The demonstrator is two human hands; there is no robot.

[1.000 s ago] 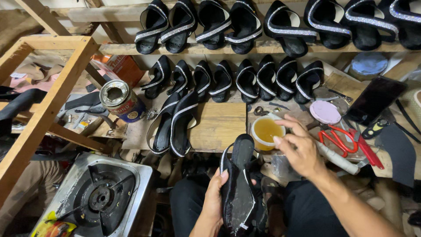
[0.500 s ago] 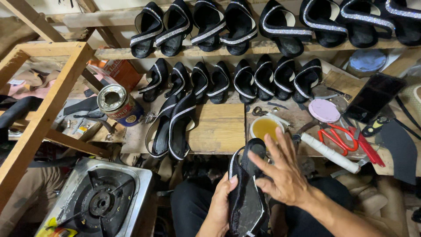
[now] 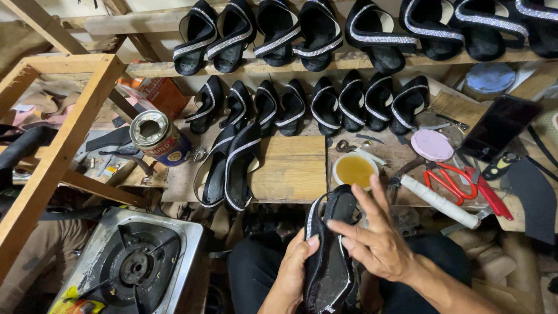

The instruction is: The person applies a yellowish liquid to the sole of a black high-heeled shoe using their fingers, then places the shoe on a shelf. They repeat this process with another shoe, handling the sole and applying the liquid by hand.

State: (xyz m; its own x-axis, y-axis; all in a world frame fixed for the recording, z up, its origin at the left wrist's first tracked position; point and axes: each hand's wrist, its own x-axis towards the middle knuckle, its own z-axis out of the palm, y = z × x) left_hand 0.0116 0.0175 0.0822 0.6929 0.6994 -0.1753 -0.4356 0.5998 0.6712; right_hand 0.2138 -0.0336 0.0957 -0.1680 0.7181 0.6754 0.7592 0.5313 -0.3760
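My left hand [image 3: 296, 264] grips a black sandal [image 3: 328, 256] from its left side, sole up, over my lap. My right hand [image 3: 378, 235] rests on the sandal's sole with fingers spread, pressing on its upper half. A silver-trimmed strap shows along the sandal's left edge. Just beyond the sandal's tip stands a white cup of yellow glue [image 3: 355, 170] on the wooden bench [image 3: 290, 168].
Two finished sandals [image 3: 229, 166] lie on the bench's left. Rows of black sandals [image 3: 308, 104] fill the shelves behind. An open tin can [image 3: 157, 136], red scissors [image 3: 459, 180], a white tube [image 3: 439, 200], a pink lid [image 3: 431, 144] and a phone [image 3: 500, 128] surround it. A gas stove [image 3: 133, 261] sits lower left.
My right hand moved from beside the glue cup down onto the sandal's sole. The left hand kept its hold on the sandal.
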